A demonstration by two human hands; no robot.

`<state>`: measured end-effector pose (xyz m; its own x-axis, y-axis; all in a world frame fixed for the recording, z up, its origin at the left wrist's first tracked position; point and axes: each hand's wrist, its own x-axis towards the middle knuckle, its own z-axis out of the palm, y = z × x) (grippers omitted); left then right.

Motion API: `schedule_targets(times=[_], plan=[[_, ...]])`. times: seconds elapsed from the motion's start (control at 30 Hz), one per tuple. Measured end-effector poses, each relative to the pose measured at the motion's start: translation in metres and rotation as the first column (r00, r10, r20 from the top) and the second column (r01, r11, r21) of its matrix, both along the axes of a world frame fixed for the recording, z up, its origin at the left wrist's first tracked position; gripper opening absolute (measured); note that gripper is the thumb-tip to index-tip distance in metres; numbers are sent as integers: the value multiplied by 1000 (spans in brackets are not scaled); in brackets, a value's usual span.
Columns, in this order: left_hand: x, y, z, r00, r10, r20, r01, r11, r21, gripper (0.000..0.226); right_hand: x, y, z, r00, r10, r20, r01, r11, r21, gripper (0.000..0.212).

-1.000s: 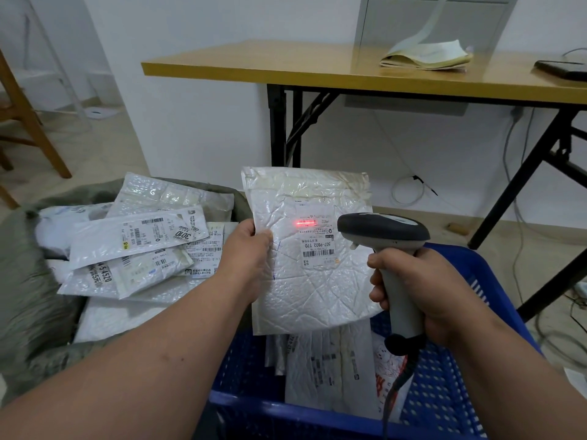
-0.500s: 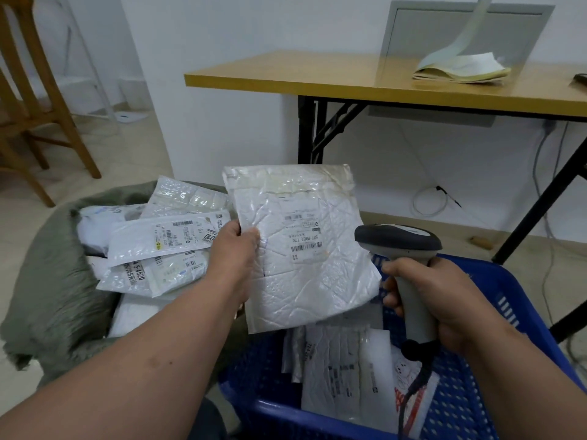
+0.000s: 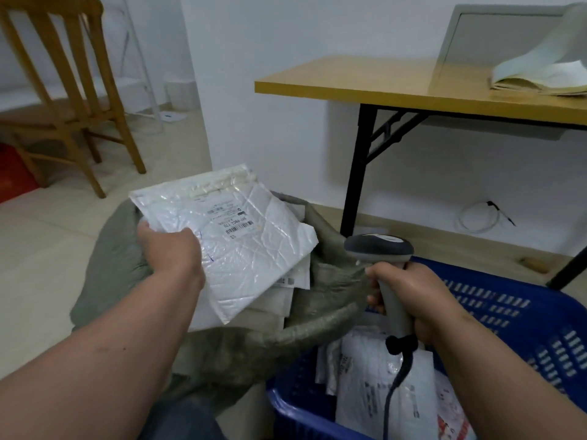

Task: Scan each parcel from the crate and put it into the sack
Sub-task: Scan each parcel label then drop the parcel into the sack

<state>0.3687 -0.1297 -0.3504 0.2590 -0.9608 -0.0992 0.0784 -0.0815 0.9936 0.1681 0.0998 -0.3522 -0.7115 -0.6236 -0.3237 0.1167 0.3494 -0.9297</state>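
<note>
Head view: left hand (image 3: 173, 252) pinches parcel (image 3: 241, 246); right hand (image 3: 413, 296) grips scanner (image 3: 379, 249).

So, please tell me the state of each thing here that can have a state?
Left hand: grips the mailer by its edge.
Mailer: held tilted over the sack, label up.
Sack: open, parcels inside.
Right hand: grips the scanner handle.
Scanner: upright, no red light visible.
Crate: parcels inside.
Booklet: lies open on the table.
</note>
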Motion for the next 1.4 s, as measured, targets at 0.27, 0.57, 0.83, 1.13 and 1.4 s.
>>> schedule_targets(times=[0.27, 0.57, 0.83, 1.13, 1.4], plan=[[-9, 11, -20, 319, -144, 937, 508, 860, -41, 78, -12, -37, -12, 997, -82, -4, 82, 992, 100, 18], [-23, 2, -68, -373, -212, 903, 720, 548, 426, 82, -10, -62, -17, 998, -61, 27, 54, 978, 203, 16], [-6, -22, -77, -459, -191, 868, 695, 531, 485, 70, 11, -94, 33, 996, -81, 28, 85, 970, -230, 12], [31, -36, -46, 143, -233, 962, 693, 717, 70, 43, 34, -103, 30, 998, -55, -41, 47, 984, -173, 14], [109, -61, -48, 366, -362, 857, 179, 931, 317, 95, 48, -112, 33, 997, -75, 11, 76, 989, -131, 25]])
